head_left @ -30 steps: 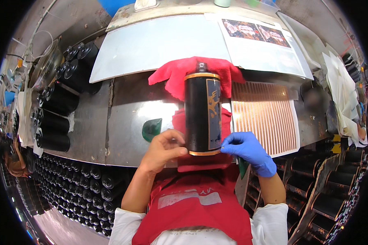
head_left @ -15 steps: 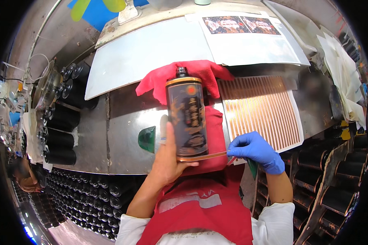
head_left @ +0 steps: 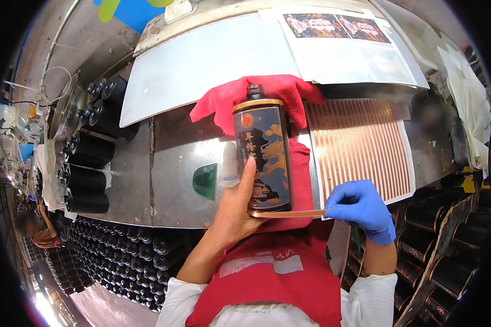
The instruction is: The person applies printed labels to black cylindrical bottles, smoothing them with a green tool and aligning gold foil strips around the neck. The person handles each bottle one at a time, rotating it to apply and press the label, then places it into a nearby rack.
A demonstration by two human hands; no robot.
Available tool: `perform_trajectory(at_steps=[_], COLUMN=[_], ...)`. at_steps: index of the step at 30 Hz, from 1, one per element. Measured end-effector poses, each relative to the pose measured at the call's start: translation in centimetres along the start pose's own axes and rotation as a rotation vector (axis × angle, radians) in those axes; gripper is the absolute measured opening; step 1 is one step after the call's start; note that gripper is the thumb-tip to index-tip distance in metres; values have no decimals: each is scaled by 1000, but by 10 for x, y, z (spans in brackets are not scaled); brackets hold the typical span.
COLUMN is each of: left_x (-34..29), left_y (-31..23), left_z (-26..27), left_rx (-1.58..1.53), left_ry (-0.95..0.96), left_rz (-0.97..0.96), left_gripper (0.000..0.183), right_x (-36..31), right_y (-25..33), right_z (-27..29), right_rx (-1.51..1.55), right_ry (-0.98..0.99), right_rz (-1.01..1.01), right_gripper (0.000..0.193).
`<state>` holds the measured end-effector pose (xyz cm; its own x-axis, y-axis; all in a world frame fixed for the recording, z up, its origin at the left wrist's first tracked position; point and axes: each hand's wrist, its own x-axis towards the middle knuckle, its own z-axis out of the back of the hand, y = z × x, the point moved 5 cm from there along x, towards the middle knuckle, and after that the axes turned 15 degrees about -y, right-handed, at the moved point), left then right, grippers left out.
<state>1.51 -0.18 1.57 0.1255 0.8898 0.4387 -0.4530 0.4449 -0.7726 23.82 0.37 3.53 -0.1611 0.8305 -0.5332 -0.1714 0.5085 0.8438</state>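
Observation:
My left hand (head_left: 229,212) is wrapped round a dark bottle (head_left: 263,158) with gold decoration and gold bands, its thumb on the front face. A pale cover with a blue band sits over one of that hand's fingers. The bottle's neck points away from me, over a red cloth (head_left: 218,106). Along its base runs a thin copper-gold strip (head_left: 303,214), stretched out to the right. My right hand (head_left: 363,210), in a blue glove, pinches the strip's free end. A dark green flat piece (head_left: 205,181), rounded on one side, lies left of the bottle.
A sheet of copper-gold strips (head_left: 365,147) lies on the metal table (head_left: 172,163) at right. Black bottles (head_left: 90,180) line the left. More stand below in rows (head_left: 131,256). A rack of dark bottles (head_left: 442,256) is at lower right. Another person (head_left: 41,231) is far left.
The bottle has turned in my left hand, so another part of its decoration faces up. My right hand still pinches the strip, now with a longer stretch showing. The whole view has shifted slightly.

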Motion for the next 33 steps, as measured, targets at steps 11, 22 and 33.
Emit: perform_trajectory(at_steps=[11,22,33], left_x=[-24,-24,-22], left_y=[16,16,10], left_z=[10,3,4], left_rx=[-317,-365,-404], left_ry=[126,149,181], left_rz=[308,282,380], left_gripper=[87,85,83], right_x=[11,-5,15], right_y=[-27,-14,-27], right_z=[3,9,10], right_rx=[-9,19,-39], right_ry=[-103,-125,-133], right_rz=[-93,-29,-25], right_gripper=[13,12,12])
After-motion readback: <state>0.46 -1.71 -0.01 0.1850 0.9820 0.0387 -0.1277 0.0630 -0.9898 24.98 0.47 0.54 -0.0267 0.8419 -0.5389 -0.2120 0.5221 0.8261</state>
